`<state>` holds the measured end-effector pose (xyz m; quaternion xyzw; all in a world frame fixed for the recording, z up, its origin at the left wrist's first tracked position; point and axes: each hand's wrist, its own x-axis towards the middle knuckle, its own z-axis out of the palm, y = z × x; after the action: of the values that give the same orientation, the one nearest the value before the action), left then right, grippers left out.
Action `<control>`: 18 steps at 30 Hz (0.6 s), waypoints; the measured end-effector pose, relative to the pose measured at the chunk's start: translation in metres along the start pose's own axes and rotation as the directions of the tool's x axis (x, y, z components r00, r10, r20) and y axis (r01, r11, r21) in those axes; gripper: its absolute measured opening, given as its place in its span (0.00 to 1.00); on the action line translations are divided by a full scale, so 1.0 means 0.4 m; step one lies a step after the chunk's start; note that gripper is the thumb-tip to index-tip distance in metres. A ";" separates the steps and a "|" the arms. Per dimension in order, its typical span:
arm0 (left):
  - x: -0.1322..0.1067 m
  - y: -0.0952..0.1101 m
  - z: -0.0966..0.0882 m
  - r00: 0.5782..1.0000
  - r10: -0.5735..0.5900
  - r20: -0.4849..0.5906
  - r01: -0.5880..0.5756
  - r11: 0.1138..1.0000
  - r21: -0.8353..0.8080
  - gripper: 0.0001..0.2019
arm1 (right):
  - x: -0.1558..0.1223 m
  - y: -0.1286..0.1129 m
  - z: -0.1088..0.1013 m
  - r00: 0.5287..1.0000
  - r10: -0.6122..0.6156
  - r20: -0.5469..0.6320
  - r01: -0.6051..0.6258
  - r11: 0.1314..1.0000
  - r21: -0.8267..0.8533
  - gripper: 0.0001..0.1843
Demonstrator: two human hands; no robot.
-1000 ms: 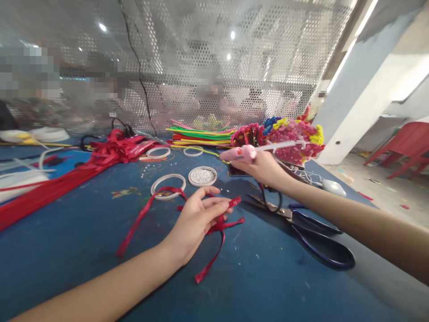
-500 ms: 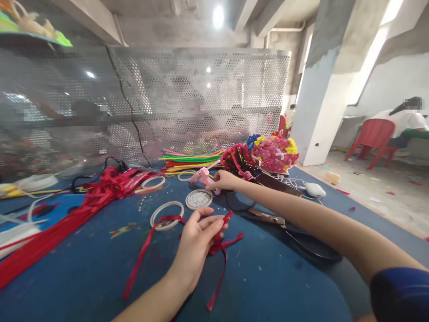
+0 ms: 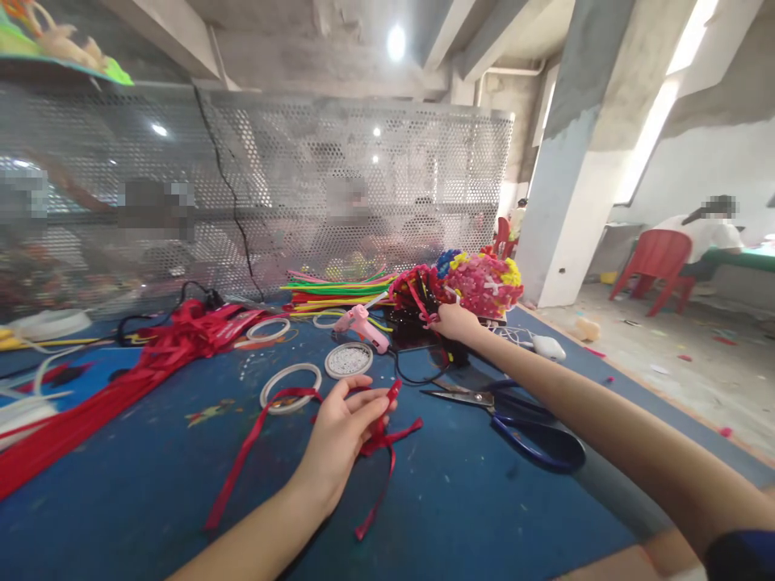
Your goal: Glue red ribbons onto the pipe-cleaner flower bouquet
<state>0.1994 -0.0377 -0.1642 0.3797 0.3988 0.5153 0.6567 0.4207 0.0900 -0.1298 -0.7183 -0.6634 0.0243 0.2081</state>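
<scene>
Blue tabletop (image 3: 151, 500) carries three rings; beside one scissors (image 3: 514, 415), left hand (image 3: 342, 428) pinches ribbon (image 3: 375, 432), right hand (image 3: 454, 321) grips flowers (image 3: 484, 282).

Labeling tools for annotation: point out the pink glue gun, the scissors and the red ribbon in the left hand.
pink glue gun (image 3: 362, 326), head view, on its body.
scissors (image 3: 533, 440), head view, on the blue handle loop.
red ribbon (image 3: 391, 395), head view, on the end pinched by the left hand (image 3: 342, 428).

Scissors (image 3: 514, 420) lie right of the ribbon (image 3: 339, 436), glue gun (image 3: 362, 324) behind.
</scene>
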 end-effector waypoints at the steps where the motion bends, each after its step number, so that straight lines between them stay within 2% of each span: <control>1: 0.003 -0.001 -0.001 1.000 0.008 -0.008 -0.008 1.000 0.000 0.20 | 0.005 -0.003 0.003 1.000 0.015 -0.011 -0.015 1.000 0.027 0.08; 5: 0.015 0.010 -0.005 0.996 0.083 -0.019 -0.083 0.997 0.002 0.20 | 0.012 -0.007 -0.023 0.997 0.025 -0.070 -0.010 0.978 0.207 0.07; 9: 0.028 0.049 0.002 0.966 0.259 -0.022 -0.258 0.966 0.026 0.21 | -0.031 -0.011 -0.083 0.990 0.025 -0.136 0.042 0.885 0.464 0.11; 11: 0.033 0.078 0.017 0.933 0.359 -0.032 -0.358 0.933 0.033 0.21 | -0.075 -0.018 -0.112 0.989 0.023 -0.145 0.070 0.794 0.604 0.13; 14: 0.036 0.122 0.059 0.869 0.493 -0.034 -0.492 0.870 0.032 0.20 | -0.151 -0.032 -0.138 0.993 0.000 -0.119 0.094 0.613 0.785 0.14; 18: 0.035 0.180 0.137 0.769 0.639 -0.006 -0.639 0.769 0.028 0.20 | -0.237 -0.045 -0.135 0.993 -0.085 -0.079 0.107 0.400 0.910 0.15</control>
<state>0.2246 -0.0158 -0.0792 0.4967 0.2573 0.7057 0.4348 0.4093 -0.0151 -0.0974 -0.4499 -0.5809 0.3626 0.5733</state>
